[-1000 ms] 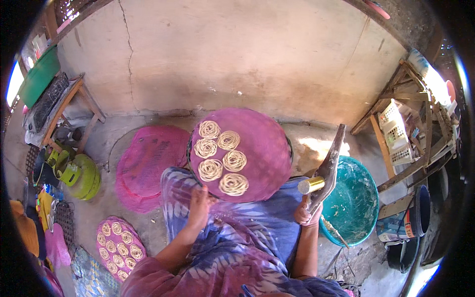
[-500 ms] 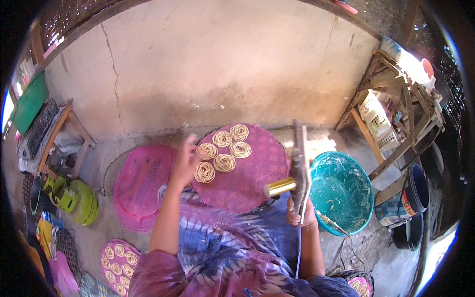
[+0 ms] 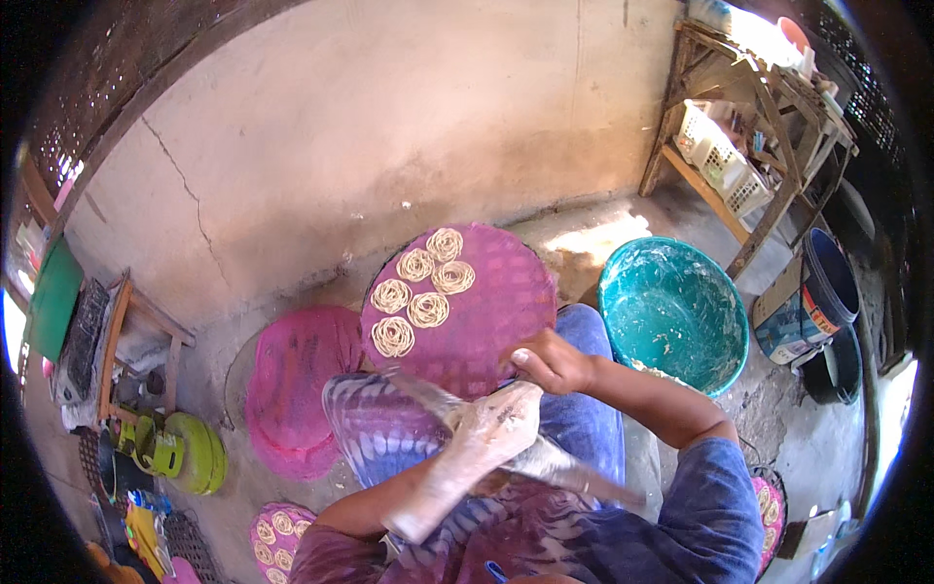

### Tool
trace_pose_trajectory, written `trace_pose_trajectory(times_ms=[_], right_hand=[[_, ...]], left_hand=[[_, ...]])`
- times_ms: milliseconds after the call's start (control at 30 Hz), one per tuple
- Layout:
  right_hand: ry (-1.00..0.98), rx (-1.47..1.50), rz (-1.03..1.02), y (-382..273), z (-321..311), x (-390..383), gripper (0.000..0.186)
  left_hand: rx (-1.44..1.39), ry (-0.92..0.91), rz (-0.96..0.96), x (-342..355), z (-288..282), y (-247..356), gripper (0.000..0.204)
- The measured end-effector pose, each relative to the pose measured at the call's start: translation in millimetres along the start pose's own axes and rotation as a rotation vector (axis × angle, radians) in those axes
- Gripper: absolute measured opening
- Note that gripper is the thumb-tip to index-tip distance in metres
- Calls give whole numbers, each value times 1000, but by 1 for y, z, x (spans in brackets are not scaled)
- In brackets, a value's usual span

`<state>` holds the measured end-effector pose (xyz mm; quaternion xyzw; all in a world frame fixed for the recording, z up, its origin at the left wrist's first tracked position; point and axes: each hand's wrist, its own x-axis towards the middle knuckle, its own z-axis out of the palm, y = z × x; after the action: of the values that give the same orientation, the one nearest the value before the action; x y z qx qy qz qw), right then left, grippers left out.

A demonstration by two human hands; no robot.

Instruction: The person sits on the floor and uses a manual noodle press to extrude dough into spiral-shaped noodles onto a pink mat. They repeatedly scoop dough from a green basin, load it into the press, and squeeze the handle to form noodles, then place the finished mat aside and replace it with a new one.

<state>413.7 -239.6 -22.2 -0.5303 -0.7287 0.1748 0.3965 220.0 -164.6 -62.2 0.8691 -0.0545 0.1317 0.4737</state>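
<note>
A round tray (image 3: 491,287) covered in pink cloth rests at my knees, with several coiled noodle nests (image 3: 428,310) on its left half. Below it a long wooden tool (image 3: 584,472) lies diagonally across my lap, blurred by motion. My left hand (image 3: 472,438) is over the tool's middle in a pale, smeared patch; its fingers are indistinct. Closed fingers of my right hand (image 3: 545,362) sit just above that patch at the tray's near edge, thumb bent, on something I cannot make out. The brass cylinder is not distinguishable.
A teal basin (image 3: 671,311) with pale residue stands right, beside buckets (image 3: 783,311). A wooden rack with baskets (image 3: 720,156) is behind. At left are a pink mat (image 3: 292,399), green gas cylinder (image 3: 195,453) and stool (image 3: 146,341). More nest trays (image 3: 277,540) lie low on the floor.
The wooden tool has swung from upright at the right to diagonal across my lap. My left hand left the tray's edge for it; my right hand moved inward and up. The view has shifted.
</note>
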Motion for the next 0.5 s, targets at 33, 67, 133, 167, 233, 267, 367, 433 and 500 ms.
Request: trace_pose_trajectory(times_ms=[33,67,133,167,233,267,367,433,500], right_hand=[[-27,-5,27,-3,-1,6,35],[-102,-31,124,-11,-3,14,38],[154,-86,-435,-42,-11,29,52],[-33,-63,-565,-61,-21,34,64],[-118,-203,-728,-106,-21,33,64],[-120,-202,-672,-121,-29,29,58],[-48,-258,-239,-127,-48,27,43],[282,-220,-56,-108,-55,27,29],[606,-103,128,-79,-69,23,19]], left_hand=[[-18,-19,11,6,-4,3,43],[-27,-44,22,10,-10,5,42],[-43,-137,64,20,-29,5,41],[-59,-199,85,26,-39,4,40],[-118,-319,113,42,-48,2,39],[-148,-376,128,51,-51,2,38],[-142,-452,141,75,-55,13,37],[-16,-418,97,86,-55,24,36],[404,-327,-69,92,-53,32,32]])
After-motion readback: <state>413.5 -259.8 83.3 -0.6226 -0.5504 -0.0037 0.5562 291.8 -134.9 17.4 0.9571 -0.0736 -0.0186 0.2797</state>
